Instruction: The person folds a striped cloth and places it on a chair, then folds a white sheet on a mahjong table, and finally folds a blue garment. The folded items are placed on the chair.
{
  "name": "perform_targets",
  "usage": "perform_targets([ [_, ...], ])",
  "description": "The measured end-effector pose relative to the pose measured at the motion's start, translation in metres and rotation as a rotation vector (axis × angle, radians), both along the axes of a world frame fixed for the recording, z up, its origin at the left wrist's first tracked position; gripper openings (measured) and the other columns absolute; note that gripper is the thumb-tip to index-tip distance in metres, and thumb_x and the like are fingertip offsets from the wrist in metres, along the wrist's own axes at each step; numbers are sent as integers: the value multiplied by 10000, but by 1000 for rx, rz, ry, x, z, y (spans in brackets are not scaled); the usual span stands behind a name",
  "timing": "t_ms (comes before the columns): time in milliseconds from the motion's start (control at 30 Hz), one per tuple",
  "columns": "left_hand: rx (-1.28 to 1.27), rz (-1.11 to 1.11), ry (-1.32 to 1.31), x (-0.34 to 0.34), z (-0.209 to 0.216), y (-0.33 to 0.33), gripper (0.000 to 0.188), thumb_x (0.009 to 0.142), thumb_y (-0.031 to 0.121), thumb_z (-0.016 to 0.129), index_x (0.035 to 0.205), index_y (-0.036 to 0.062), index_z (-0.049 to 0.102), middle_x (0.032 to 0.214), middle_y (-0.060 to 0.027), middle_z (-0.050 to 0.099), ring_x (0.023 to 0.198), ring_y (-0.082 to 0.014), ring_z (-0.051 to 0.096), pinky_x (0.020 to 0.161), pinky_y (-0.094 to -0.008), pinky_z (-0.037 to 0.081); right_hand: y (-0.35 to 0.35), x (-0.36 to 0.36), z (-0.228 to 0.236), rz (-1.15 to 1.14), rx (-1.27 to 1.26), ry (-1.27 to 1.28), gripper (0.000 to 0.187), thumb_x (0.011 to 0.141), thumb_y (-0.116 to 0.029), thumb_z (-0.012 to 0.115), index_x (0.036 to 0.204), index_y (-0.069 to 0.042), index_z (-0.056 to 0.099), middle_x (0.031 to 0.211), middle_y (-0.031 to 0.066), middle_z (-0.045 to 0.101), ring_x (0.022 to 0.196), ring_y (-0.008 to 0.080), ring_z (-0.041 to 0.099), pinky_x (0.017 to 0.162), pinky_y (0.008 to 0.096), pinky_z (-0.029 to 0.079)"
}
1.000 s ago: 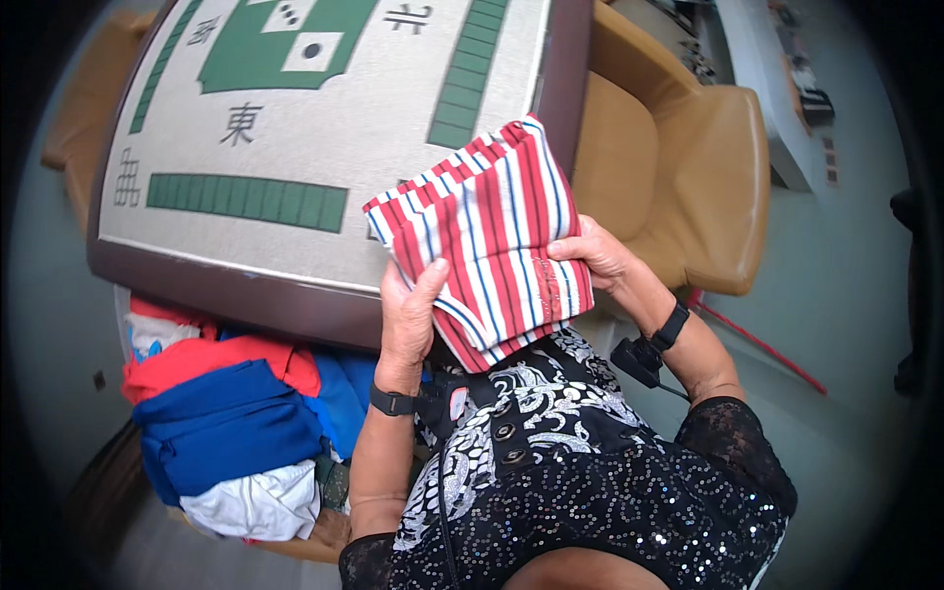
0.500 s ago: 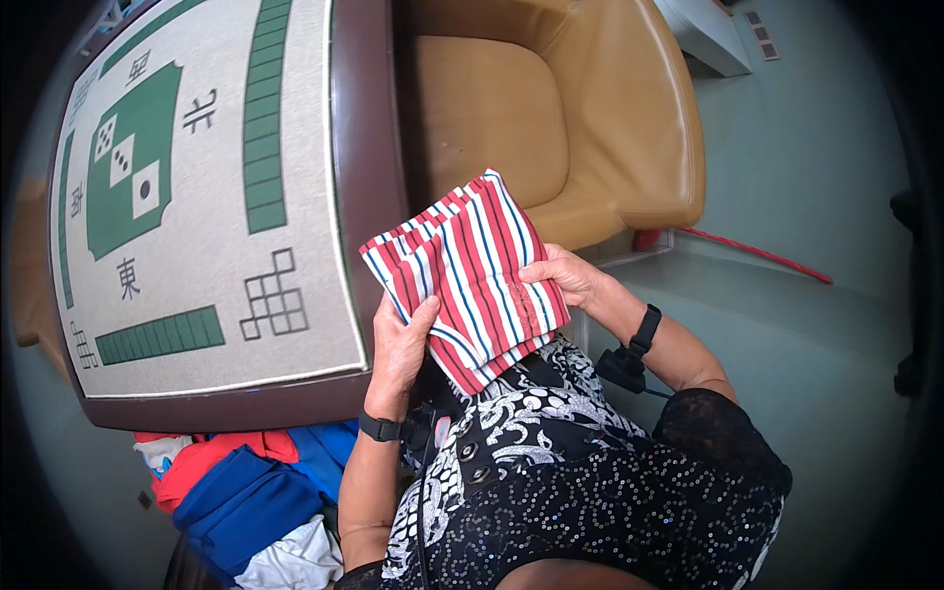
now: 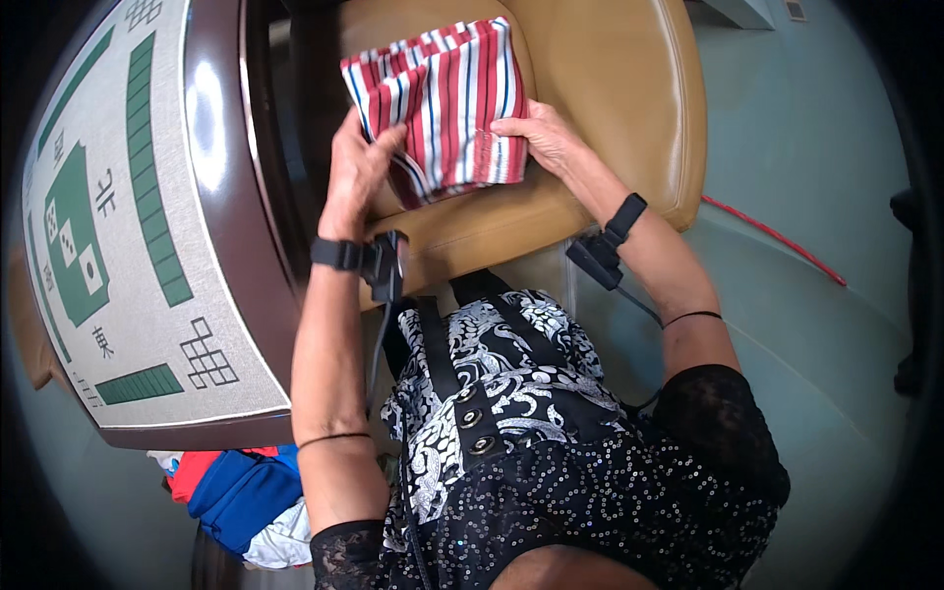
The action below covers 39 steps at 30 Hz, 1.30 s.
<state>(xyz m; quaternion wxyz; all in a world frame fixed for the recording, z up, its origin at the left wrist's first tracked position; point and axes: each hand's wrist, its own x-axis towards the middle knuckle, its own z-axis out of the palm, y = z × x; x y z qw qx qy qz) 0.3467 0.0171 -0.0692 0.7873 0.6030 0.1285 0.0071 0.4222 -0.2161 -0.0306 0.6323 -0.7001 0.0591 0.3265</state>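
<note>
We hold one folded striped cloth (image 3: 442, 113) in two hands over the seat of the one chair (image 3: 610, 147); whether it touches the seat we cannot tell. Our left hand (image 3: 359, 162) grips the cloth's left edge, thumb on top, and our right hand (image 3: 546, 136) pinches its right edge. Left of the chair stand one bench (image 3: 231, 246) bearing one mat (image 3: 236, 344) and, nearer us, one clothes pile (image 3: 241, 497). Right of the chair lies one red stick (image 3: 772, 239).
</note>
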Motion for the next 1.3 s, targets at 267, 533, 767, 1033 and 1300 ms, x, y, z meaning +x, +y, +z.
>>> perform_targets([
  [267,669,-545,-16,58,-17,-9,341,772,160,611,1094,80,531,970,-185,608,951,-353,556,823,-399,432,-5,-58,-52,72,-447,281,380,758,-135,664,1111,-37,565,1068,73,609,930,210,590,804,369,467],
  [533,970,-342,-63,56,-81,-28,410,766,142,599,1169,122,527,1150,-117,533,1079,-309,491,892,-420,409,-10,-51,-64,646,-682,-78,320,780,-167,637,1041,12,590,982,172,633,884,249,617,786,330,483],
  [767,617,-116,102,-51,-91,-19,300,776,154,629,1031,5,576,957,-194,608,902,-336,585,790,-385,462,-28,-33,-99,778,-897,-267,344,757,-183,625,1058,-24,577,903,180,625,860,294,605,739,373,475],
  [1033,434,-39,102,-161,19,33,312,809,161,579,1077,1,562,995,-176,611,900,-270,608,781,-345,484,48,-91,-67,770,-471,-372,206,836,-152,558,963,5,596,829,70,624,767,142,574,700,268,464],
  [1300,175,484,212,-298,82,95,264,840,58,543,1094,-11,536,885,-83,629,760,-123,601,690,-249,494,205,-170,30,872,-37,-834,157,786,79,503,908,34,591,812,113,606,736,186,593,656,250,467],
])
